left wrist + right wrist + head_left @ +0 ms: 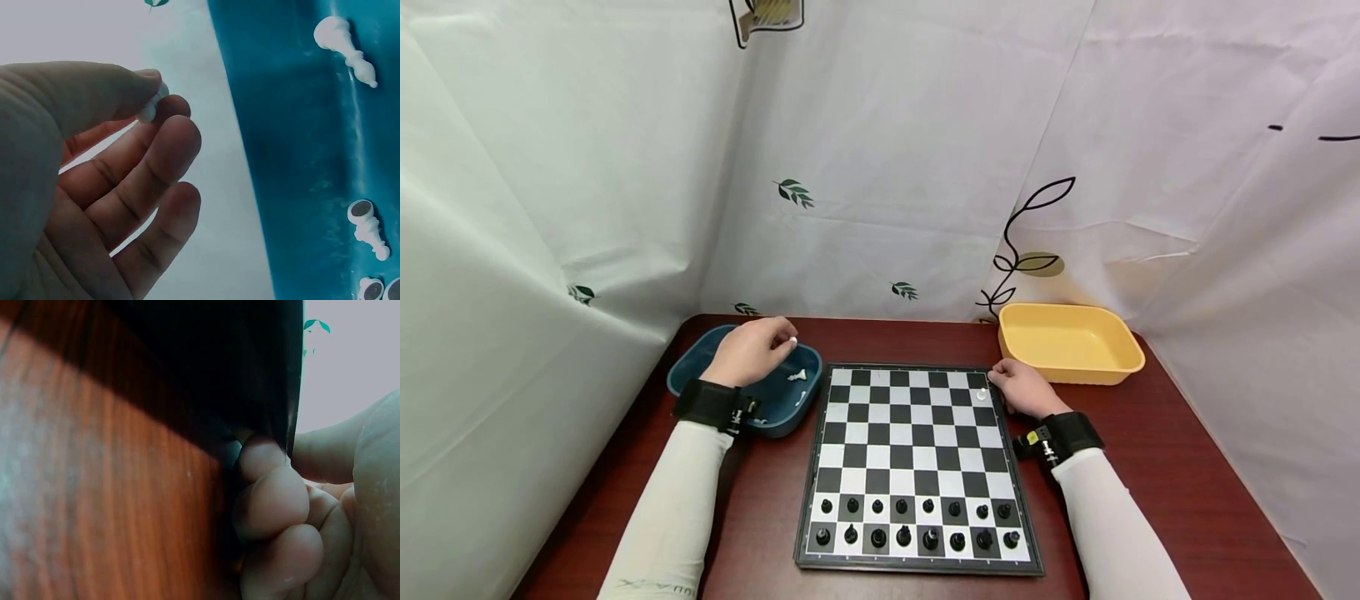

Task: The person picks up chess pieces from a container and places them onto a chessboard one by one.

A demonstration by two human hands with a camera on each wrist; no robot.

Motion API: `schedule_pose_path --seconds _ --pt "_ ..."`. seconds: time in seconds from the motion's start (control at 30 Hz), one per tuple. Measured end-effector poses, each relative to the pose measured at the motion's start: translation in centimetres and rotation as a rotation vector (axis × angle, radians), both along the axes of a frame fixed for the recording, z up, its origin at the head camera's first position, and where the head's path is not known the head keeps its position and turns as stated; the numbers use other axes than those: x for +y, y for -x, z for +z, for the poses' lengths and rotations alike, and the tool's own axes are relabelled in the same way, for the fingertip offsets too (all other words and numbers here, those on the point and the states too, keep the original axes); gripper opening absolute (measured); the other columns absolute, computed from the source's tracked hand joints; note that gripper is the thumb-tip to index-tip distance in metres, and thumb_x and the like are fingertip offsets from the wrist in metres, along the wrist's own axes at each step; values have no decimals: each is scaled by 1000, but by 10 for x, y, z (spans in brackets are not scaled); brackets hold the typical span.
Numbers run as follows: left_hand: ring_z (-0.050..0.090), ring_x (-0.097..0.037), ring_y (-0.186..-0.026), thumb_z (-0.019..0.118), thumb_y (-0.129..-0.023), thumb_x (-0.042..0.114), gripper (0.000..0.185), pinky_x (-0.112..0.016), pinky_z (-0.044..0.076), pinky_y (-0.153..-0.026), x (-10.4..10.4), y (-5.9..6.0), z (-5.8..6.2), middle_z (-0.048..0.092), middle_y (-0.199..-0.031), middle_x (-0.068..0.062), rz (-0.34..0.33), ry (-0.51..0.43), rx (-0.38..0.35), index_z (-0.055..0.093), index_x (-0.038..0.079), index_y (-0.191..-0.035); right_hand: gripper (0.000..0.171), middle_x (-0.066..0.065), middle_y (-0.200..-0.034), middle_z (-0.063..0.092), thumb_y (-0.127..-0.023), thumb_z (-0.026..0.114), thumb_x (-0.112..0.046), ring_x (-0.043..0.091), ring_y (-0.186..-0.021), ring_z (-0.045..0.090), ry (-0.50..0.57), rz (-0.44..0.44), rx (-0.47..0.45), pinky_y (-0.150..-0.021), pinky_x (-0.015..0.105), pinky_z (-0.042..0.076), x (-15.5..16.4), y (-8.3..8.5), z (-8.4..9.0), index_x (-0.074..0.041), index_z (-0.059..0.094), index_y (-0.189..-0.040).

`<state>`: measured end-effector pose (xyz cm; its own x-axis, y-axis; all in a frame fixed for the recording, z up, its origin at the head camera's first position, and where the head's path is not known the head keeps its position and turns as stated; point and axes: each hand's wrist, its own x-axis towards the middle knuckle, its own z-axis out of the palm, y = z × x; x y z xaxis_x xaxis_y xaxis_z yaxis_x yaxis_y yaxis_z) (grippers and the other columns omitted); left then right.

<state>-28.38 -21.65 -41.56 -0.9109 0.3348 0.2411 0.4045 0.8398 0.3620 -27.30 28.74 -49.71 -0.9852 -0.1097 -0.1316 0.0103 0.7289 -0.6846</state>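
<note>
Between thumb and forefinger, my left hand (751,350) pinches a small white chess piece (149,111), mostly covered by the fingertips. That hand is over the blue tub (811,367), where several white chess pieces (367,228) lie on their sides. My right hand (1027,388) grips the far right corner of the chessboard (912,457). In the right wrist view its fingers (275,503) curl below the board's dark edge, with the thumb on the other side. One white piece (981,394) stands on the far right corner square. Black pieces (903,536) fill the two near rows.
A yellow tub (1075,342) stands at the back right, just beyond my right hand. The dark red wooden table (760,517) ends against a white curtain (880,167) with leaf prints, which hangs behind and along both sides.
</note>
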Motion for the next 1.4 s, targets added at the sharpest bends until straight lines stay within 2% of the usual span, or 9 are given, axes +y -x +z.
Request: schedule_pose_path --seconds 0.13,0.27,0.57,0.73,0.83,1.03,1.27,1.4 --pt "73 -26 -100 75 -108 18 17 -50 61 -88 4 -3 4 80 -113 -7 -33 -9 23 82 11 -121 31 9 -72 61 -117 54 -26 24 -57 62 6 -8 -7 -60 38 52 0 -1 -1 2 64 -125" --pt "70 -24 -95 74 -108 17 16 -47 60 -86 12 -6 9 78 -108 -6 -75 -7 56 83 10 -120 31 9 -73 62 -117 54 -25 24 -57 62 9 -9 -10 -60 38 53 0 -1 -4 3 64 -126" --pt "67 -20 -90 74 -108 15 15 -41 59 -82 46 -12 21 74 -103 -3 -145 -2 128 82 10 -118 31 8 -70 61 -117 54 -26 24 -56 62 3 -4 3 -62 39 52 -1 -1 -3 3 64 -126" --pt "69 -21 -90 75 -107 17 12 -43 60 -81 69 -13 25 75 -103 -4 -174 5 109 78 10 -116 30 8 -69 60 -117 54 -25 23 -56 62 7 0 4 -63 39 52 0 -2 -3 2 64 -125" --pt "68 -19 -88 76 -107 18 8 -41 60 -80 82 -13 23 74 -101 -2 -187 29 105 76 12 -112 30 8 -69 60 -117 54 -25 23 -56 62 5 0 6 -64 39 52 0 -2 -3 2 64 -126" --pt "66 -15 -86 74 -108 18 6 -36 57 -78 106 -11 19 73 -101 0 -269 95 129 78 15 -111 30 8 -71 61 -117 54 -25 24 -56 63 1 7 9 -64 39 52 2 0 -4 2 64 -124" --pt "63 -13 -84 74 -108 18 5 -33 55 -77 132 -8 24 71 -101 2 -321 94 134 79 17 -109 31 7 -70 61 -117 53 -26 24 -56 63 -9 18 27 -65 39 51 2 3 -3 2 65 -124" --pt "62 -12 -85 72 -108 16 8 -31 53 -76 149 -7 24 70 -102 3 -377 105 120 79 18 -107 30 7 -70 61 -117 54 -25 23 -56 63 -10 10 24 -66 39 52 2 3 -3 2 65 -124"
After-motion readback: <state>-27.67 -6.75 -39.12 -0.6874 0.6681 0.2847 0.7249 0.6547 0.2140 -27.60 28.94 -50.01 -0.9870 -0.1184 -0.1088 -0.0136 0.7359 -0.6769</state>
